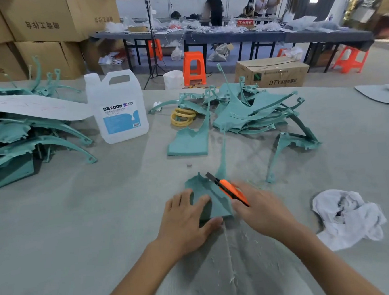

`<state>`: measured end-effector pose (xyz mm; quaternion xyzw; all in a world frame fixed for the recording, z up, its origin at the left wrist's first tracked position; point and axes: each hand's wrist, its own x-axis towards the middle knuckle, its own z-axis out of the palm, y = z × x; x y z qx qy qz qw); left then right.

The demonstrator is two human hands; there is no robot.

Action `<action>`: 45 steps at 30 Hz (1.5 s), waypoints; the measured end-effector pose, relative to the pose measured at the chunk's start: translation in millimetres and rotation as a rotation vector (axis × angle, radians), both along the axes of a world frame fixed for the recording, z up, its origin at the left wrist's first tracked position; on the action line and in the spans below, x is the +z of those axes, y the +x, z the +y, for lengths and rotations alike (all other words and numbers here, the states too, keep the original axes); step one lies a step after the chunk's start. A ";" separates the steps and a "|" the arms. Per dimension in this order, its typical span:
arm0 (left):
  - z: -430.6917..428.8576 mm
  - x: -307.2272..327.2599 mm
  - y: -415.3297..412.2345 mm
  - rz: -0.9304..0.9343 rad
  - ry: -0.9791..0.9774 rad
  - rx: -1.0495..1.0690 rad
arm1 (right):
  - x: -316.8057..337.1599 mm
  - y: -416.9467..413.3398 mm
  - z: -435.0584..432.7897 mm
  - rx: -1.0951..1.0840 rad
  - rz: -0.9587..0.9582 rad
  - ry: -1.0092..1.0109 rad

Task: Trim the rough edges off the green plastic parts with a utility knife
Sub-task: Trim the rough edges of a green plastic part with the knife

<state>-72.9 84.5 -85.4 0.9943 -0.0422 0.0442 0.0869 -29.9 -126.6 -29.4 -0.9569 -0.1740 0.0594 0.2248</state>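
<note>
One pile (25,142) of green parts is lying far left on the tabletop (77,214), with one white sheet (29,106) resting across it. One jug (118,106) is standing just right of it. Next, a small stack of yellow rings (183,118) is lying flat, too overlapped to count. Nearer, the left hand (185,220) is pressing one part (213,201) down, fingers lying straight on top and thumb against its near edge, so its grip is staying unclosed. The right hand (261,209) is wrapping its grip round one orange knife (229,188), the blade slanting up-left over the part; whether it is touching, I cannot tell. Behind, a second pile (251,112) is sprawling, with two loose parts lying beside it. One crumpled rag (348,216) is lying at right.
</note>
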 end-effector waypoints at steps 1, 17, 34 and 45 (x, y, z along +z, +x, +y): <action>-3.2 -2.3 -0.4 -0.003 -0.012 0.007 | -2.3 -0.6 1.5 0.003 -0.006 -0.026; -2.6 -16.5 6.4 0.056 -0.223 0.021 | -8.0 -2.2 6.1 0.004 -0.099 -0.039; -5.3 -14.1 3.4 0.053 -0.211 0.023 | -6.8 2.3 -1.5 -0.020 -0.082 -0.014; -5.4 -13.4 1.2 0.027 -0.197 0.021 | -9.8 -6.1 23.0 -0.025 -0.112 0.089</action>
